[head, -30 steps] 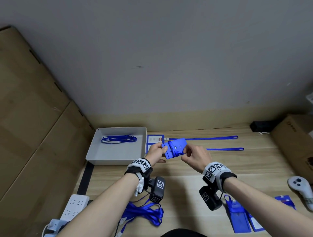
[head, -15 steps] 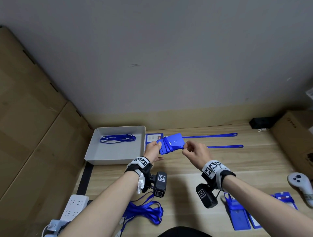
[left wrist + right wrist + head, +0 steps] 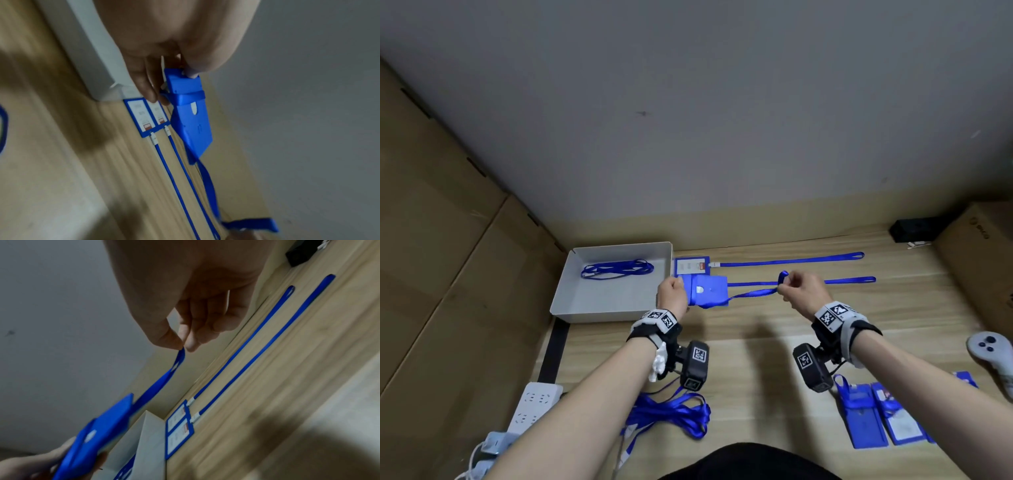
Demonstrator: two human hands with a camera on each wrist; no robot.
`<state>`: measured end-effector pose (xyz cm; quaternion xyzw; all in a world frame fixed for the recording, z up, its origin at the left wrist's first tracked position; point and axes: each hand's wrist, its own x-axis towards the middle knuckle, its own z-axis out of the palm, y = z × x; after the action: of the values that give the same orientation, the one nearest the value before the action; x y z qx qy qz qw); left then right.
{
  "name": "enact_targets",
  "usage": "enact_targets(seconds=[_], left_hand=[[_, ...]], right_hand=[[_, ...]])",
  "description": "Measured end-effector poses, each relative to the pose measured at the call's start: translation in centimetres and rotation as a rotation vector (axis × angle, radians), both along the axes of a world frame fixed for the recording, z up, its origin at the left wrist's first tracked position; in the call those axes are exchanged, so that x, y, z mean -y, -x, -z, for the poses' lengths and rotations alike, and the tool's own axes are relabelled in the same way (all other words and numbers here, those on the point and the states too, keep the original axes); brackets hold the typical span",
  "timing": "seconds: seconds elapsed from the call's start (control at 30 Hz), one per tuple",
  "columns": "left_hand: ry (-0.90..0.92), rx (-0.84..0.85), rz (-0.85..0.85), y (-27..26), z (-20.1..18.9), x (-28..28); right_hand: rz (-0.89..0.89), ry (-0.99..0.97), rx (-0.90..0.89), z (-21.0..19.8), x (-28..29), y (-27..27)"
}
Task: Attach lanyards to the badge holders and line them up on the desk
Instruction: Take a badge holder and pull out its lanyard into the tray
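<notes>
My left hand (image 3: 671, 296) grips the near end of a blue badge holder (image 3: 707, 291) just above the desk, thumb on top and fingers below (image 3: 174, 78). A blue lanyard (image 3: 756, 293) runs from the holder to my right hand (image 3: 784, 286), which pinches its loop end between thumb and forefinger (image 3: 183, 347). One turn of the strap still lies across the holder (image 3: 191, 120). Behind it, two badge holders (image 3: 141, 118) lie side by side, their lanyards (image 3: 791, 262) stretched straight to the right.
A white tray (image 3: 585, 308) holding one coiled lanyard (image 3: 616, 269) stands to the left. A heap of lanyards (image 3: 671, 411) lies near my left forearm. Bare badge holders (image 3: 866, 418) lie at the front right. A controller (image 3: 989, 349) and a cardboard box (image 3: 983, 257) are on the right.
My hands have moved apart. The right hand has drawn the lanyard out to the right, off the holder it was wound around. The left hand has kept the holder near the tray.
</notes>
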<state>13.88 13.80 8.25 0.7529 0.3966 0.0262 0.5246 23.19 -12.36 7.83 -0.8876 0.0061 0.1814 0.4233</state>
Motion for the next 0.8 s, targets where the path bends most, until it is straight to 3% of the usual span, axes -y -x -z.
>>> enact_targets(seconds=[0.1,0.2,0.27,0.43,0.5,0.6,0.8], left_hand=[[0.211,0.105,-0.114,0.2,-0.4,1.3],[0.351,0.105,-0.090,0.3,-0.1,1.7],[0.306,0.029,0.042,0.4,0.5,1.8],[-0.137,-0.083,0.601,1.0,2.1,3.1],[-0.218,-0.152,0.763,1.2,2.5,4.0],[-0.217,-0.184,0.810,1.4,2.7,5.5],[-0.075,-0.160,0.802,1.2,2.4,7.2]], right_hand=[[-0.052,0.091,-0.116,2.1,1.1,0.9],[-0.027,0.140,-0.172,4.2,2.9,1.8],[0.028,0.153,-0.182,5.3,4.3,2.1],[0.080,0.131,-0.226,7.4,7.3,1.8],[0.063,0.066,-0.225,7.6,7.1,2.0],[-0.004,-0.095,-0.232,6.1,5.2,3.5],[-0.400,-0.281,-0.378,3.9,1.6,6.1]])
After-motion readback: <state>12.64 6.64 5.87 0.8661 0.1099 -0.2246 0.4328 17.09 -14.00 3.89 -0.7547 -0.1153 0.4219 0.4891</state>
